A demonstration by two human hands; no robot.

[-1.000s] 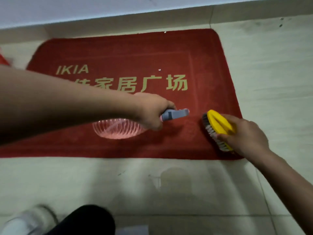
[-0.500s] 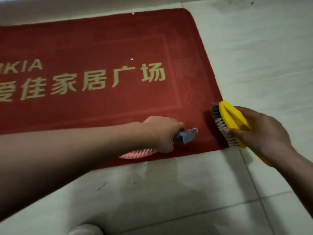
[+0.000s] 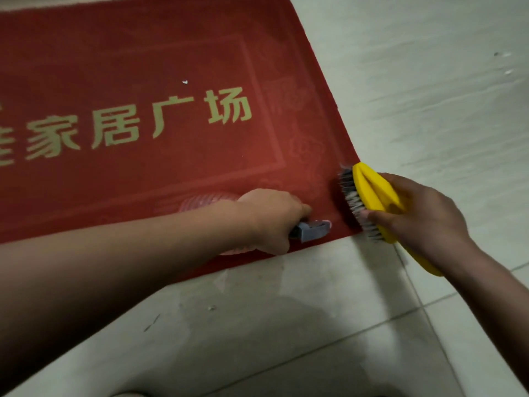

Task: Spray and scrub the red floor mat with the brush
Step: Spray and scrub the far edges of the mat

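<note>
- Setting: a pale tiled floor (image 3: 286, 325). The red floor mat (image 3: 143, 53) lies flat on it across the far left of the view, and its near right corner sits between our two hands.
- Left hand (image 3: 274, 219): grip closed round the neck of the pink spray bottle (image 3: 206, 200). The grey nozzle (image 3: 315, 229) points right, low over the mat's near edge.
- Right hand (image 3: 423, 219): grip closed round the yellow brush (image 3: 372, 190), which is tilted on its side. The bristles (image 3: 352, 196) face left at the mat's right edge; we cannot confirm contact.
- Progress: we judge the work early. Only this corner is being treated, and the wide lettered field looks untouched.
- Surroundings: gold lettering (image 3: 171, 118) and a white fleck (image 3: 185, 81) mark the mat. A darker patch (image 3: 252, 285), perhaps damp, lies on the tiles just near of it. Nothing blocks the brush, though the bottle just beside it may crowd leftward strokes.
</note>
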